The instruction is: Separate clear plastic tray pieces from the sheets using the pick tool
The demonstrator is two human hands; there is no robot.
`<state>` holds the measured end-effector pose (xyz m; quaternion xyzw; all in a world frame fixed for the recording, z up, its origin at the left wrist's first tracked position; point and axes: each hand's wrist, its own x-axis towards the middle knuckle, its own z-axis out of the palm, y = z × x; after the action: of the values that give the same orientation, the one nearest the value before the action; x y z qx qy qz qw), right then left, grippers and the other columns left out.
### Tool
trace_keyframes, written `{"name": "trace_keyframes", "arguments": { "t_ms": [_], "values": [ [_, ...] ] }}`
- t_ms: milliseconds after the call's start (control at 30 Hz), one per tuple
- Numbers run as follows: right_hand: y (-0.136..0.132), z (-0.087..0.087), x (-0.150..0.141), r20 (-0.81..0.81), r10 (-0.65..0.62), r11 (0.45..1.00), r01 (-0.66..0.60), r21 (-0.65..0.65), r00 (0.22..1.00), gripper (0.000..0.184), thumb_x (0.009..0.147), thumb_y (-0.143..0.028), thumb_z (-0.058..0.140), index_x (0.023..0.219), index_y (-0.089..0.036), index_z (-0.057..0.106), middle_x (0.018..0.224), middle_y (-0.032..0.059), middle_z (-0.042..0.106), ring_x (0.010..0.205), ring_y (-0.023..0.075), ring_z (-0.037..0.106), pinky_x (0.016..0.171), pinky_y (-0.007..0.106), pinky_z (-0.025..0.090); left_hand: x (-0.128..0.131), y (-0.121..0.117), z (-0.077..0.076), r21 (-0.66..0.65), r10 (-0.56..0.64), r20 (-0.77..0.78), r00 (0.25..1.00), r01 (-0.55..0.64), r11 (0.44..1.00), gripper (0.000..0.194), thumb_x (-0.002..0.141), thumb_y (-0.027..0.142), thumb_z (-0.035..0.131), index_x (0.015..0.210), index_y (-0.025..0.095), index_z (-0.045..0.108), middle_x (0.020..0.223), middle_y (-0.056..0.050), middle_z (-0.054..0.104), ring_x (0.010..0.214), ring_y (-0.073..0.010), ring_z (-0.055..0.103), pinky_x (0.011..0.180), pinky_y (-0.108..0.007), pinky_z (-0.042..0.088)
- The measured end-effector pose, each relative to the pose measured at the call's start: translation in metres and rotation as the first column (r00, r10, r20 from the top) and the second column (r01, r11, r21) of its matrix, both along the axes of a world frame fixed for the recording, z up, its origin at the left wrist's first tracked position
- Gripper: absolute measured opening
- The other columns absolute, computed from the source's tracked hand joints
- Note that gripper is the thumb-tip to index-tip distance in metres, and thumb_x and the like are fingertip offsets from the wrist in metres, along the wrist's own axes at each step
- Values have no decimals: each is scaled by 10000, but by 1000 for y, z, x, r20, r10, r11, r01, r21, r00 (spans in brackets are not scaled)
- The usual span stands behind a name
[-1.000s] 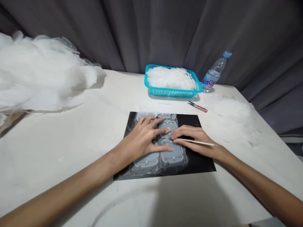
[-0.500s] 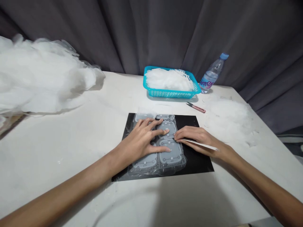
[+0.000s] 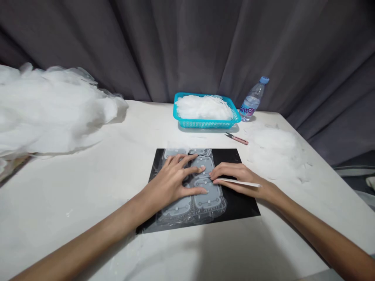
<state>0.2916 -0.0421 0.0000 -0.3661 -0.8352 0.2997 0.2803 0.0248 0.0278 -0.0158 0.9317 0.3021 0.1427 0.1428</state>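
My left hand [image 3: 171,179] lies with fingers spread, pressing on a clear plastic sheet [image 3: 209,195] that has grey rounded-rectangle panels marked with small light dots. Beneath the sheet is a flat black mat [image 3: 240,208]. At the sheet's right edge, my right hand [image 3: 241,171] is closed on a slim white stick-like tool [image 3: 246,183]. Its tip is hidden by the fingers, which touch the sheet between two panels. Part of the sheet is covered by my left hand.
Behind the mat stands a turquoise basket [image 3: 209,124] heaped with white, thin pieces. A water bottle [image 3: 250,103] is beside it, with pink-handled thread snips [image 3: 236,138] in front. White translucent material is piled at left [image 3: 52,113] and right [image 3: 274,146]. A grey curtain [image 3: 193,47] hangs behind.
The view has shifted slightly, so the table items appear lower and a little further left. Both hands keep nearly the same place on the sheet, the right still gripping the white tool.
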Motion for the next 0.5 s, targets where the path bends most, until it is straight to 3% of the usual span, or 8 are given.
{"name": "trace_keyframes", "arguments": {
  "t_ms": [233, 333, 500],
  "values": [
    [0, -19, -4, 121, -2, 957, -33, 287, 993, 191, 1099, -234, 529, 1179, -187, 696, 1153, 115, 760, 1067, 210, 732, 918, 350, 607, -4, 3, -5, -82, -12, 56, 998, 17, 996, 640, 839, 746, 722, 1318, 323, 750, 1557, -121, 555, 1341, -394, 533, 1129, -624, 394],
    [2, -24, -10, 175, -59, 907, -20, 420, 983, 214, 1096, -236, 536, 1219, -175, 700, 1151, 115, 782, 1037, 217, 751, 904, 354, 621, -4, 1, -7, -107, 5, 62, 998, 2, 994, 493, 960, 649, 654, 1319, 320, 730, 1570, -99, 540, 1352, -372, 524, 1149, -613, 382],
    [6, -24, -16, 256, -136, 904, 15, 427, 957, 296, 1096, -291, 537, 1341, -210, 682, 1214, 119, 775, 1042, 232, 728, 923, 395, 628, 0, 0, -9, -131, 46, 85, 995, -35, 991, 454, 988, 616, 633, 1301, 290, 673, 1520, -86, 566, 1339, -359, 528, 1157, -593, 381]
  ]
}}
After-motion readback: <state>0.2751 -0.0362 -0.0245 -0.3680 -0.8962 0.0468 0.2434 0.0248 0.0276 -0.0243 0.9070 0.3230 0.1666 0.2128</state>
